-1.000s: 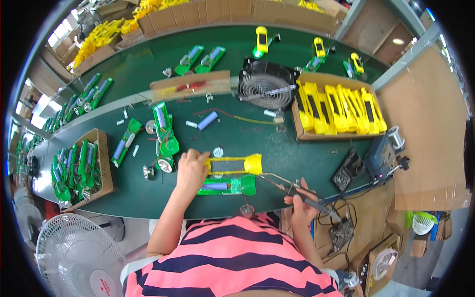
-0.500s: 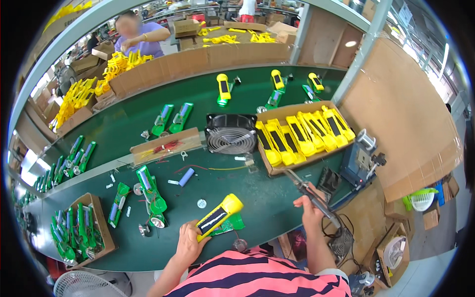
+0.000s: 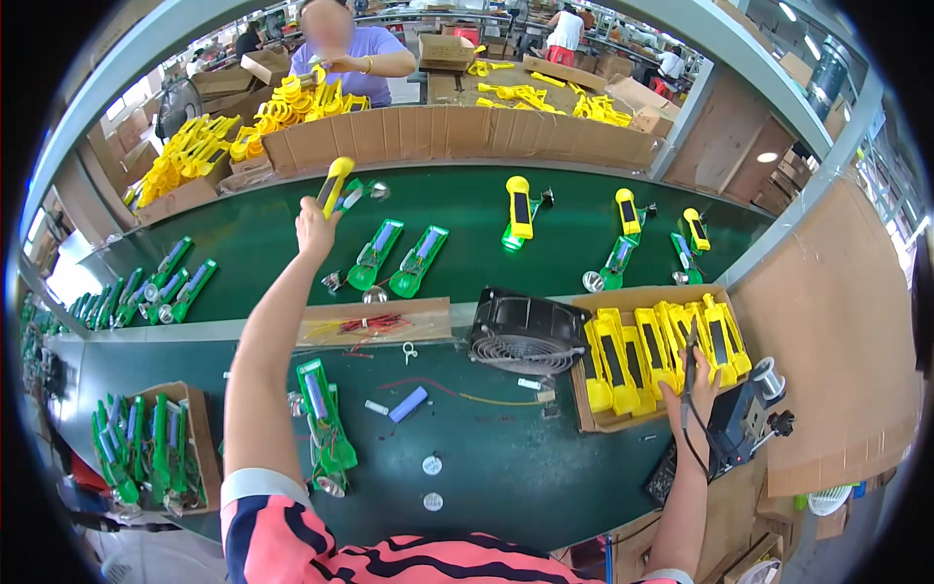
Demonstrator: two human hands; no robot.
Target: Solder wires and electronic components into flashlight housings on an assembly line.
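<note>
Green belt (image 3: pixel 469 229) beneath outstretched left hand (image 3: pixel 315 228), right hand (image 3: pixel 695 397) around soldering iron (image 3: pixel 690 372).

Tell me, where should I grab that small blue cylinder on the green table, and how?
Probably pinch the small blue cylinder around its middle, coming from above, across both long sides: it lies on its side on the green tabletop with its top uncovered, and its round shape might roll if pushed.

A fluorescent tube (image 3: pixel 812 47) shines at two o'clock, a red stool (image 3: pixel 560 55) stands near one, and cardboard sheeting (image 3: pixel 837 360) at three.
</note>
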